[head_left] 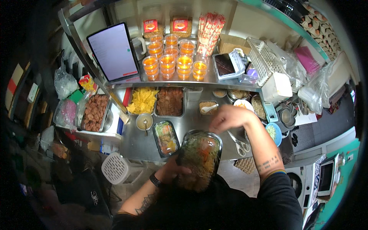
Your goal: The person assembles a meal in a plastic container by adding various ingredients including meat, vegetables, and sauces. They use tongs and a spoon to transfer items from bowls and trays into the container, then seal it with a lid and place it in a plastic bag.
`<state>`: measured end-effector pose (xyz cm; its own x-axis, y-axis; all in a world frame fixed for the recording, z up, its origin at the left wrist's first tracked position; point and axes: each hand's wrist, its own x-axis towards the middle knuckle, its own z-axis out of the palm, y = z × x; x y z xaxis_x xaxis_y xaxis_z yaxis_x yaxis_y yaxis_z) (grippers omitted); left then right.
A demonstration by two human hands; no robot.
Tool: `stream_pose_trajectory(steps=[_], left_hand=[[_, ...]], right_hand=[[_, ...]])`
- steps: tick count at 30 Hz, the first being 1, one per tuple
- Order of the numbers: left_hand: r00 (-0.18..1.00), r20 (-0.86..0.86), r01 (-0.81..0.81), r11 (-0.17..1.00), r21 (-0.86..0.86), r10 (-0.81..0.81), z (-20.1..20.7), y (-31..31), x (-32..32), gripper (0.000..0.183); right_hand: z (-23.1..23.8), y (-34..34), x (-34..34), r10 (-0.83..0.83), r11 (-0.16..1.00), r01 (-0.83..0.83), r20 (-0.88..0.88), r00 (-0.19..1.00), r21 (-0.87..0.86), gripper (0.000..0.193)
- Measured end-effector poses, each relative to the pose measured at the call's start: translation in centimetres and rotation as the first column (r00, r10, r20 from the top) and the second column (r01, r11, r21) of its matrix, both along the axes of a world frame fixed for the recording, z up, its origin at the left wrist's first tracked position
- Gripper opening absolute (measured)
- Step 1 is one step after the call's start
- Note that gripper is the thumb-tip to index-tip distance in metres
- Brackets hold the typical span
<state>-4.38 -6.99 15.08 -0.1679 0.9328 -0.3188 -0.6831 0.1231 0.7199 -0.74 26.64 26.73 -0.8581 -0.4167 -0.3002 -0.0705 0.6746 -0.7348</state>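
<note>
My left hand (pixel 170 171) is closed round the near side of a black takeaway tray (pixel 202 155), held up close to my body. Greens, shredded orange vegetable and brown food show in it, slightly blurred. Over the counter, just past the tray's far right corner, hovers my right hand (pixel 232 117), fingers drawn together and pointing down; what they pinch, if anything, is hidden. A second filled black tray (pixel 166 138) rests on the steel counter to the left. Beyond the right hand is a small container (pixel 207 107) of brown crumbs with a white spoon in it.
Scissors (pixel 240 145) lie right of the held tray. Behind are pans of yellow slices (pixel 142 100) and dark meat (pixel 170 101), plus a sauce bowl (pixel 144 122). The shelf above carries stacked orange sauce cups (pixel 167 65) and a tablet (pixel 113 51). A stool (pixel 117 168) stands left.
</note>
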Motion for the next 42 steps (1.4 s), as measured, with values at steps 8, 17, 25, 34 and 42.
stream_pose_trajectory(steps=[8,17,25,34,42], left_hand=[[0.996,-0.041,0.071,0.996,-0.048,-0.074,0.5,1.9,-0.2,0.082],[0.99,-0.054,0.123,0.989,-0.078,-0.127,1.4,5.8,0.8,0.074],[0.989,-0.038,0.14,0.99,0.011,-0.14,0.2,8.2,2.0,0.063],[0.995,-0.09,0.034,0.998,-0.058,-0.039,3.4,9.3,3.4,0.057],[0.992,-0.008,-0.125,0.992,-0.015,0.125,2.3,8.5,4.4,0.056]], right_hand=[[-0.7,-4.9,11.7,-0.612,0.786,0.573,-0.154,0.776,-0.233,0.027],[-1.8,-5.1,14.6,-0.779,0.588,0.805,-0.32,0.539,-0.075,0.036],[2.0,-3.9,14.6,-0.75,0.638,0.765,-0.306,0.587,-0.095,0.019],[-0.9,-1.7,10.9,-0.531,0.817,0.558,-0.568,0.629,-0.146,0.015],[1.0,-3.5,11.2,-0.155,0.926,0.353,-0.711,0.686,0.138,0.027]])
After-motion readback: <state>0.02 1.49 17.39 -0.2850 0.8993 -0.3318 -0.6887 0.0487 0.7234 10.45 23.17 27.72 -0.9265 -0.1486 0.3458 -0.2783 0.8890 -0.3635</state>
